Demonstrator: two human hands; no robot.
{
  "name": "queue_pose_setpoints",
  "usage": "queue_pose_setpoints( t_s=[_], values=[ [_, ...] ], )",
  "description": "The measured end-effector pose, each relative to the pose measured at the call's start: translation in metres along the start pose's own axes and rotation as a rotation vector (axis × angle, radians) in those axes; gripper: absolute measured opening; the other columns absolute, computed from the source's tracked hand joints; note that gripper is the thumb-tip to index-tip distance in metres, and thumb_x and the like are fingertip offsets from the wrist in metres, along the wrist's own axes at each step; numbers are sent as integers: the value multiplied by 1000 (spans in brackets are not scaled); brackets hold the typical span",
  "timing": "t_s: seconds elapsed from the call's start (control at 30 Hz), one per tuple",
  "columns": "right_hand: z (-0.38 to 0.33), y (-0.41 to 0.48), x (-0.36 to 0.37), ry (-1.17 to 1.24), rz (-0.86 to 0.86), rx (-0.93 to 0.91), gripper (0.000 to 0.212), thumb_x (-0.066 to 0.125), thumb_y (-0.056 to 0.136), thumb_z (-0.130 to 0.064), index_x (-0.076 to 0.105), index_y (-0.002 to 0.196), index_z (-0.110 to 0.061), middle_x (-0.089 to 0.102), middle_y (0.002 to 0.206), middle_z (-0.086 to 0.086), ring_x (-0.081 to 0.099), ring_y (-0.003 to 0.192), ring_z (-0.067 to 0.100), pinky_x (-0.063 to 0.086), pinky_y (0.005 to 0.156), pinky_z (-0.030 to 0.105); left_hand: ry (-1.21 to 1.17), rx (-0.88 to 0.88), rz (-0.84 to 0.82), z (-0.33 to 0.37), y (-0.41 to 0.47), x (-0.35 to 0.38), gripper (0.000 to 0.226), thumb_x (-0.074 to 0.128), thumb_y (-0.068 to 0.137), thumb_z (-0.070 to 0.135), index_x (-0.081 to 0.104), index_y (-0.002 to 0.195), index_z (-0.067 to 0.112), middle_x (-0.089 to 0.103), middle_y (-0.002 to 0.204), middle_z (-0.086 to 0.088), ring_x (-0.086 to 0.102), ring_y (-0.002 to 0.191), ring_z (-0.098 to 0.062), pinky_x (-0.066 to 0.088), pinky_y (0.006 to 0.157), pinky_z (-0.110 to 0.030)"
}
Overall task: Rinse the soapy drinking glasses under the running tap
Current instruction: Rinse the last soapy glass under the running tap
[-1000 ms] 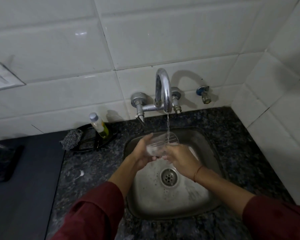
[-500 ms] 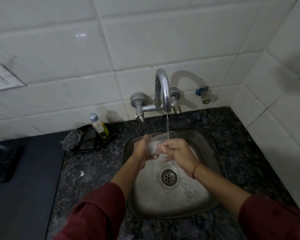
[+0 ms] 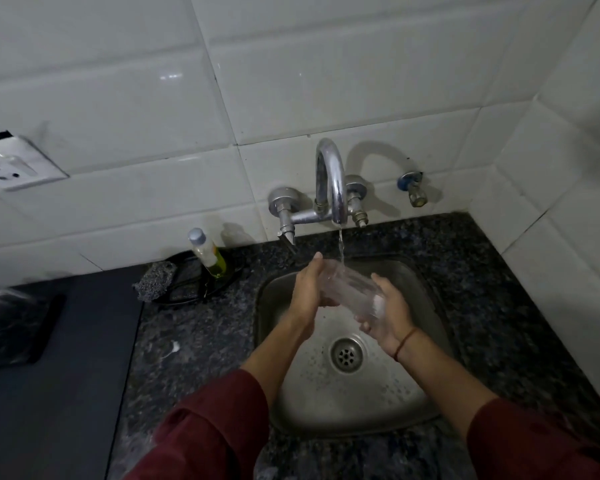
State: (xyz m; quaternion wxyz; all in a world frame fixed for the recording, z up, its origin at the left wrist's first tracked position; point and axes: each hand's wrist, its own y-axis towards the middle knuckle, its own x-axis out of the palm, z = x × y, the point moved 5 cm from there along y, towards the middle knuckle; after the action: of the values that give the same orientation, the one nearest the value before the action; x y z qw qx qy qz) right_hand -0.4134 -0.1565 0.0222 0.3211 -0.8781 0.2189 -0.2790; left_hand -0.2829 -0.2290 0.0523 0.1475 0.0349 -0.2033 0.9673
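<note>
Tilted glass (image 3: 352,289) between left grip (image 3: 307,294) and right grip (image 3: 392,315), under tap (image 3: 331,181)

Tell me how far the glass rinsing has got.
Done: the tap is running into the sink. In hand: one glass lies tilted under the stream, the left hand pressed flat against it, the right hand cupping its base. Left: whether soap remains on it is too dim to tell; no other glasses are in view, rinsed or waiting.
</note>
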Motion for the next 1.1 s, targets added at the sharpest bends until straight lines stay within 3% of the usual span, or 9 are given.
queue_pose_setpoints(
  t_s=[0.07, 0.13, 0.23, 0.53, 0.63, 0.73, 0.83, 0.97, 1.1],
  values=[
    [6, 1, 0, 35, -121, 97, 50, 43, 98, -48, 71, 113, -10, 71, 85, 9, 51, 45, 19, 30, 37, 19, -69, 22, -98, 3, -1, 10, 56, 33, 109, 44, 76, 101, 9, 77, 109, -14, 71, 105, -28, 52, 98, -45],
    [10, 0, 4, 61, -195, 127, 50, 38, 100, -47, 73, 105, -12, 72, 82, 9, 53, 45, 20, 29, 39, 20, -147, 26, -156, 8, -3, 20, 54, 34, 109, 40, 76, 95, 10, 75, 114, -18, 68, 107, -31, 48, 104, -49],
    [12, -6, 13, 146, -219, 144, 42, 40, 99, -40, 66, 101, -7, 61, 70, 11, 54, 45, 20, 33, 31, 19, -224, -2, -185, 16, -4, 33, 49, 36, 109, 37, 71, 99, 2, 73, 112, -20, 68, 104, -26, 48, 103, -44],
    [6, -3, 22, 158, -233, 130, 37, 45, 88, -35, 64, 100, -6, 56, 75, 12, 54, 45, 21, 31, 27, 17, -162, 101, -114, 30, -1, 33, 36, 42, 110, 23, 70, 99, 3, 75, 95, -14, 69, 95, -26, 52, 100, -49],
    [6, 11, 11, 80, -98, 77, 47, 37, 98, -43, 64, 109, -7, 57, 70, 12, 46, 43, 20, 26, 28, 16, 141, 329, -20, 38, -5, 24, 34, 43, 110, 23, 69, 98, 5, 72, 94, -14, 66, 89, -20, 54, 89, -43],
    [3, 14, 7, -39, 96, 7, 44, 45, 97, -45, 68, 100, -7, 59, 66, 9, 44, 39, 17, 25, 31, 16, 633, 533, 82, 33, -10, 14, 26, 52, 105, 34, 65, 92, 15, 60, 89, -3, 57, 79, -8, 48, 71, -31],
    [-4, 6, 11, -222, 288, -99, 36, 56, 90, -41, 69, 82, -8, 63, 67, 9, 51, 43, 20, 31, 34, 19, 676, 437, 181, 18, -6, -1, 26, 62, 95, 45, 68, 87, 21, 65, 84, 7, 60, 74, -1, 50, 67, -25],
    [-21, -9, 26, -541, 377, -339, 45, 57, 90, -49, 63, 65, -11, 62, 65, 6, 62, 62, 29, 52, 55, 40, 425, 222, 304, 12, 4, -18, 33, 55, 93, 21, 57, 63, 11, 55, 57, 1, 50, 51, -14, 48, 50, -39],
    [-35, -41, 45, -818, 315, -742, 43, 66, 86, -56, 61, 98, -15, 67, 90, -2, 65, 82, 13, 53, 70, 30, 66, -83, 304, -2, 13, -29, 30, 48, 96, 14, 58, 68, 9, 56, 58, -6, 47, 39, -16, 34, 34, -25]
  ],
)
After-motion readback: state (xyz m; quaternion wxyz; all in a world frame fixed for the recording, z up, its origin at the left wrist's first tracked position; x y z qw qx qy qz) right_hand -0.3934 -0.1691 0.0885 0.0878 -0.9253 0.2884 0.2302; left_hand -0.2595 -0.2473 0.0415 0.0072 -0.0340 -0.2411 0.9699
